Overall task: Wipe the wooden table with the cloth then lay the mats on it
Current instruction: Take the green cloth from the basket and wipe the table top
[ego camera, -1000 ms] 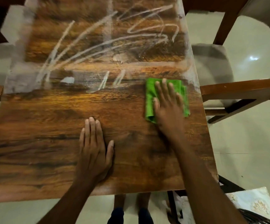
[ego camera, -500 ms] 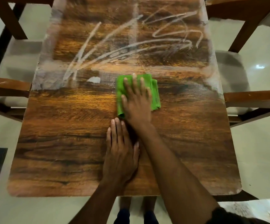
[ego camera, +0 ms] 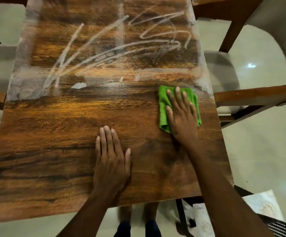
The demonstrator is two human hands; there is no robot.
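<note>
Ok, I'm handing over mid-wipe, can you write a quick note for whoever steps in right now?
Right hand: flat on the green cloth, pressing it to the table near the right edge.
Left hand: flat on the bare wood near the front edge, holding nothing.
Done: the near half looks clean.
Left: white streaks cover the far half; wipe those, then lay the mats. No mats on the table; a patterned item lies below the near right corner, cannot tell what it is.

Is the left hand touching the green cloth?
Apart. The head view shows bare wooden table between the left hand and the green cloth under the right hand.
</note>
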